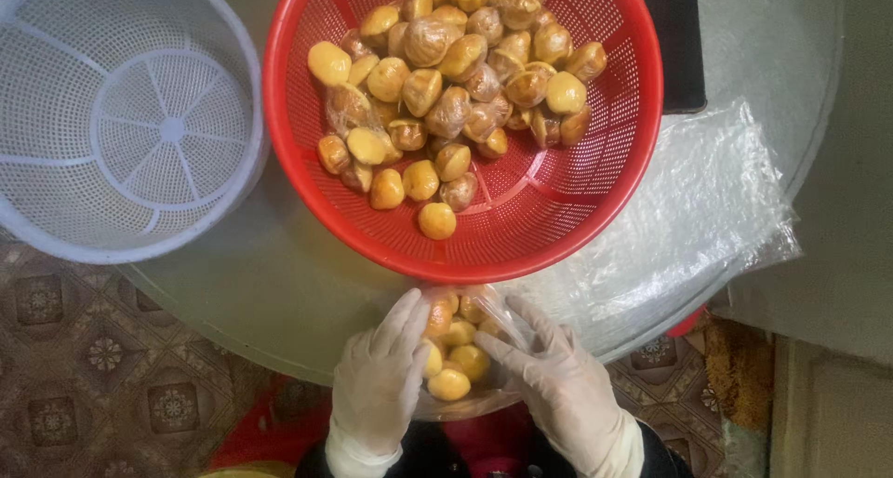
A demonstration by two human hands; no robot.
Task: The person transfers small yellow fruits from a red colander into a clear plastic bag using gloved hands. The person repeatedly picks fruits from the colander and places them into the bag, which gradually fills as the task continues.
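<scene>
Resting between both gloved hands' grip (465, 371): bag of chestnuts (453, 352).

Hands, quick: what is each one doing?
Left hand: white-gloved, holding the clear plastic bag of yellow-brown peeled chestnuts.
Right hand: white-gloved, holding the same bag's other side.

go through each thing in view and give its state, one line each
red basket: upright, partly filled with peeled chestnuts
white basket: upright, nothing inside
clear bag: open at top, some chestnuts inside, held between both hands
left hand: gloved, on the bag's left side
right hand: gloved, on the bag's right side
phone: flat, screen dark
plastic sheets: lying flat, crinkled
</scene>
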